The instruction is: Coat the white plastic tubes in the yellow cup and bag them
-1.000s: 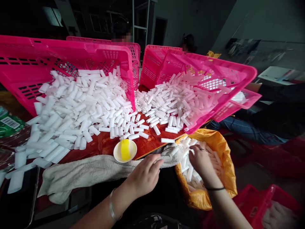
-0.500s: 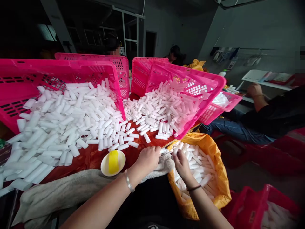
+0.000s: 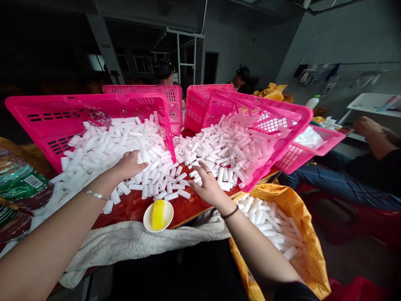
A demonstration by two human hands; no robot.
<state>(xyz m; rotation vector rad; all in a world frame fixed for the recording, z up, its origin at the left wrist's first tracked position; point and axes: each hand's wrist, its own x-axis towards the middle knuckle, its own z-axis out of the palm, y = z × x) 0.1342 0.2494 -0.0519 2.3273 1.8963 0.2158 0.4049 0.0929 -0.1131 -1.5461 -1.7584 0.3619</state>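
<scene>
Short white plastic tubes [image 3: 125,140] spill from two tipped pink baskets onto a red table. My left hand [image 3: 130,164] reaches into the pile below the left basket [image 3: 56,119], fingers curled over several tubes. My right hand [image 3: 207,184] lies on the loose tubes [image 3: 219,154] in front of the right basket [image 3: 282,125], fingers spread and bent down onto them. A small white dish with a yellow piece [image 3: 158,214] sits near the table's front edge, between my forearms. An orange bag [image 3: 300,209] with more white tubes hangs open at my right.
A grey towel [image 3: 131,242] lies along the table's front edge. Green-labelled bottles [image 3: 19,184] stand at the far left. Two more pink baskets [image 3: 175,98] stand behind, with two people beyond them. Another person's arm and legs [image 3: 360,167] are at the right.
Both hands left the towel edge and the orange bag and moved forward onto the tube piles, the left to the left pile, the right to the middle. The view tilted up slightly.
</scene>
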